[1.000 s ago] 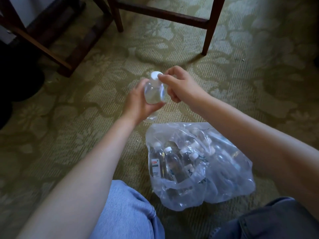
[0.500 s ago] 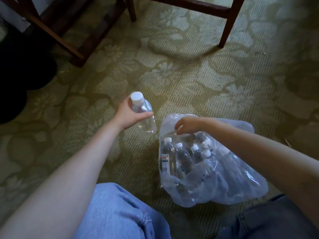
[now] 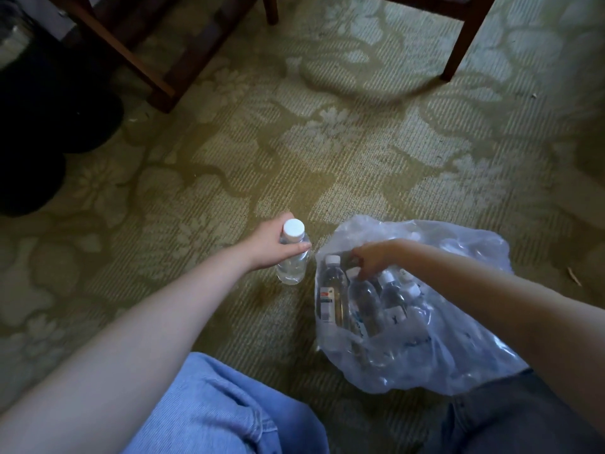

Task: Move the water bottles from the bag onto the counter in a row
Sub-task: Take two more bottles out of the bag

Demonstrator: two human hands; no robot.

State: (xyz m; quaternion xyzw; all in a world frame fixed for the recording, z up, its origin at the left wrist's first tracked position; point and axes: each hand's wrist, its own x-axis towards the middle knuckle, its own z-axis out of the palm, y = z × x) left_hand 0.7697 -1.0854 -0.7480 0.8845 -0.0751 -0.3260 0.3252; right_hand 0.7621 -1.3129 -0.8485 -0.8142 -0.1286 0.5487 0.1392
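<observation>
Left hand: fingers and thumb wrapped round the shoulder of a clear water bottle, just under its white cap; firm hold.
Held bottle: upright, just left of the bag; base down at the carpet; cannot tell whether it rests there.
Right hand: inside the mouth of the bag; fingers bent downward onto the top of one bottle; cannot tell whether they have closed round it.
Bag: clear plastic, lying on the carpet before the person's knees; mouth open towards the left.
Bottles in the bag: several, packed side by side, white caps pointing away from the person; leftmost one carries a label.
Surroundings: patterned green carpet; dark wooden chair legs at the far side; blue denim knee lower left, darker trouser leg lower right.
</observation>
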